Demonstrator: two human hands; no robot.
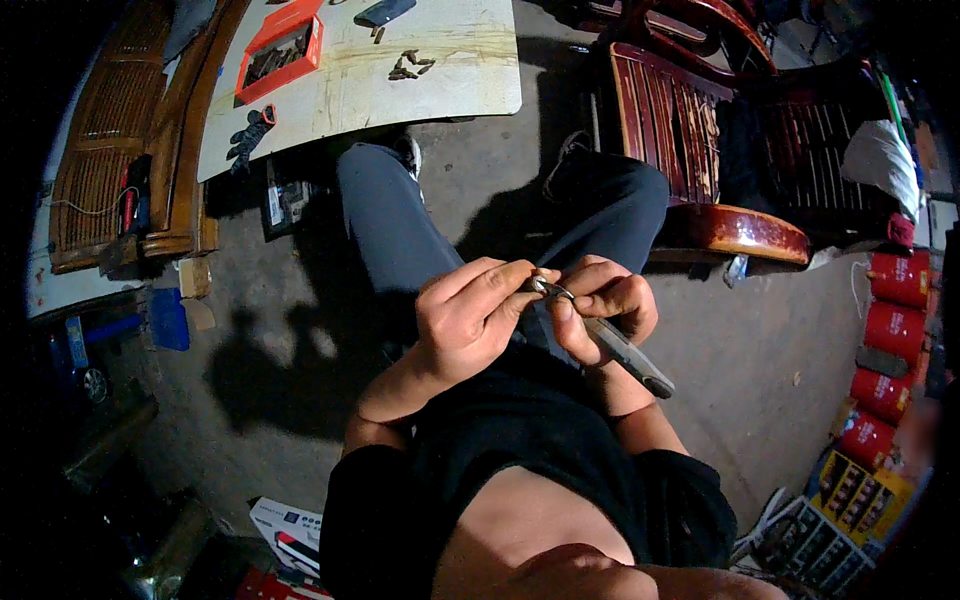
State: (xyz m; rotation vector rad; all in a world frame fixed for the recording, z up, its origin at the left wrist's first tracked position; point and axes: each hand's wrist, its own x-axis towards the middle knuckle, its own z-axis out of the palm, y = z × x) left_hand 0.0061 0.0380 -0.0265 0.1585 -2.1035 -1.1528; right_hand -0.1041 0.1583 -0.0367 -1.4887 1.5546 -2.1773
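Observation:
My left hand (465, 315) is closed, its thumb and fingertips pinching something small that is mostly hidden; its kind cannot be made out. Wrapped round a knife-like tool (632, 358) is my right hand (620, 305). The tool's long grey handle sticks out toward the lower right. Its short, curved metal end reaches my left fingertips, and both hands meet there above my lap. Ahead on the white table (465, 95) lie several small dark pieces (408, 66), an orange-red open box (312, 45) filled with similar pieces, and a dark glove (250, 138).
At the right stands a dark red wooden chair (735, 230), with a white cloth (882, 165) beside it. Red cans (893, 335) line the right side, above a yellow tray (858, 500) of small parts. Brown wooden furniture (110, 130) flanks the table's left.

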